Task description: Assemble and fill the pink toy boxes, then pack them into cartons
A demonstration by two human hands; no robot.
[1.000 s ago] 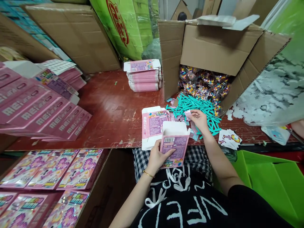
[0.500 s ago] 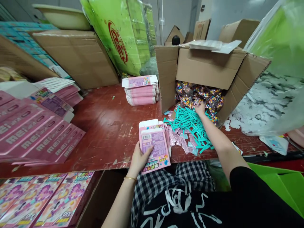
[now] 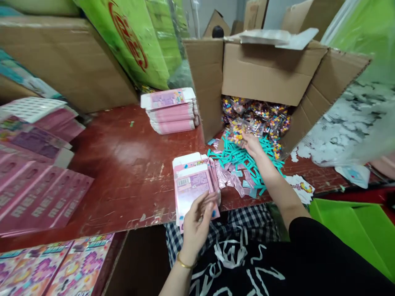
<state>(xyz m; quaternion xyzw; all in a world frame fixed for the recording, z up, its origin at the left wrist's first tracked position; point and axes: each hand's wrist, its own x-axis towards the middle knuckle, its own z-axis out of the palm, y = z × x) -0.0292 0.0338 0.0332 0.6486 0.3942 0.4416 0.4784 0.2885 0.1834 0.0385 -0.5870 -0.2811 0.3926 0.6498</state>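
One small pink box (image 3: 195, 190) sits at the near edge of the red table (image 3: 129, 164), the left hand (image 3: 197, 222) curled round its lower end; the right hand (image 3: 251, 144) is closed on one clear packet of coloured beads (image 3: 239, 132), over the single heap of teal sticks (image 3: 243, 158) before the one open carton (image 3: 271, 74). One stack of flat pink boxes (image 3: 171, 111) lies behind; the bead packets inside the carton seem too many to count. Half a second ago the right hand reached deeper into the carton; now it has drawn back with the packet, and the left has shifted lower on the box.
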